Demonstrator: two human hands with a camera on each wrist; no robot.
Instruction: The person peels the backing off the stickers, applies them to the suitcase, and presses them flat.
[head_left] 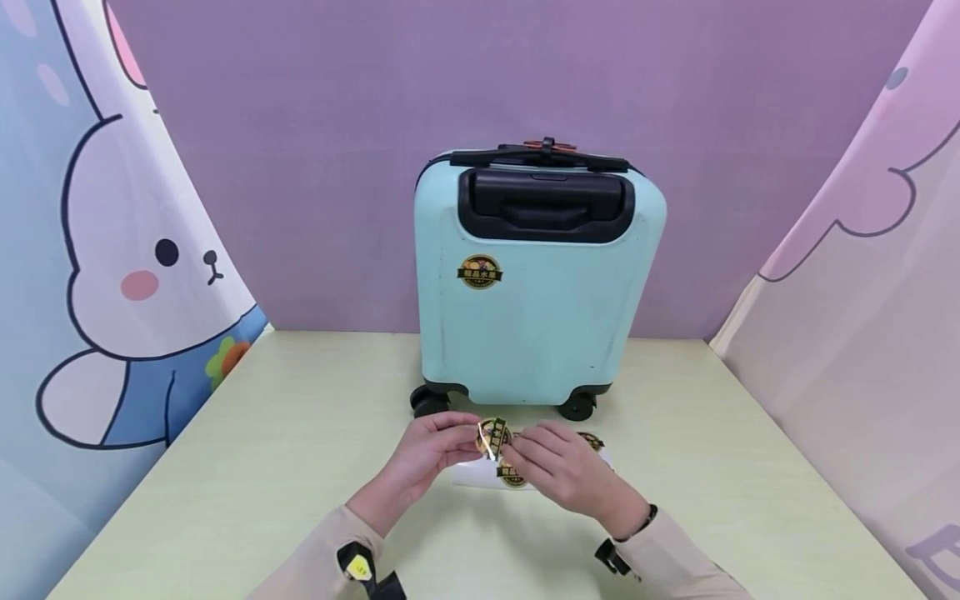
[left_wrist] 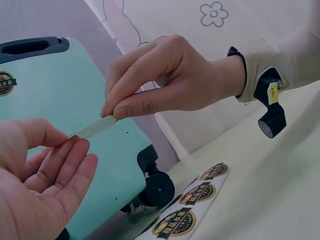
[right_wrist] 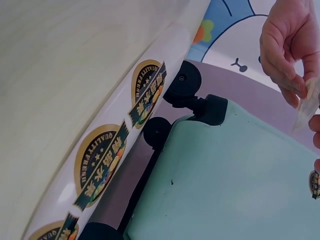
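Between both hands is a round black-and-gold sticker (head_left: 493, 437), held in the air just in front of a mint-green suitcase (head_left: 540, 325). My left hand (head_left: 433, 450) pinches its left edge between thumb and index finger, the other fingers loosely spread in the left wrist view. The opposite edge is pinched by the thumb and fingertips of my right hand (head_left: 564, 468). Seen from the left wrist, the sticker (left_wrist: 97, 127) shows a pale, thin side. Below the hands, a white sheet (head_left: 474, 475) of similar stickers lies on the table, partly hidden by them.
The suitcase stands upright on black wheels (head_left: 577, 406) at the back of the table (head_left: 300, 467). One matching sticker (head_left: 480, 272) is on its upper left front, under the black handle recess (head_left: 546, 205). Behind it rises a purple backdrop (head_left: 300, 167), with printed cloth at both sides.
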